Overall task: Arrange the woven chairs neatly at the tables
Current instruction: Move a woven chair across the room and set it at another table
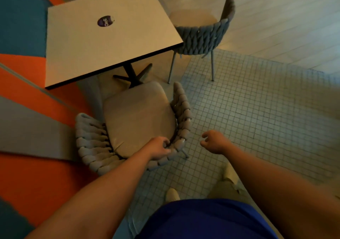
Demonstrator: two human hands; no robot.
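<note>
A grey woven chair with a beige seat cushion stands in front of me, its seat facing the white square table. My left hand grips the top of its woven backrest on the right side. My right hand hovers just to the right of the chair over the tiled floor, fingers loosely curled and holding nothing. A second woven chair stands at the table's right side, its seat partly under the tabletop.
The table rests on a black pedestal base and carries a round purple sticker. An orange, teal and grey bench or wall panel runs along the left. Small-tiled floor spreads to the right.
</note>
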